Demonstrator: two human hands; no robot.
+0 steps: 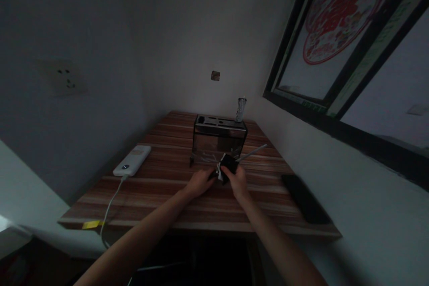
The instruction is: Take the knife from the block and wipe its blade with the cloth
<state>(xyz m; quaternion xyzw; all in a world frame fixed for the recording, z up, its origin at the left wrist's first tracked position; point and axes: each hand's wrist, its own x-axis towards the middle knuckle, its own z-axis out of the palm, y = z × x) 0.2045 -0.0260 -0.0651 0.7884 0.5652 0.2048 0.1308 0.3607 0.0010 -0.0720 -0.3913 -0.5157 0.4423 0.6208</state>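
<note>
My right hand (237, 179) is closed around a small black boxy object (229, 161) with a crumpled white part on its left side. From behind that object a thin pale stick (252, 153) points up to the right. My left hand (200, 181) pinches a small dark piece (213, 174) at the object's left edge; I cannot make out whether the two are joined. Just beyond my hands stands a black-framed box with clear sides (219, 130), its top slotted. A shiny, clear or silvery upright item (240, 110) rises at its right rear corner.
On the left of the wood-grain table (174, 212) lies a white power bank (133, 161) with a white cable (111, 203) hanging over the front edge. A dark phone-like slab (305, 199) lies at the right. Walls close in on both sides; a dark-framed window (298, 103) is at right.
</note>
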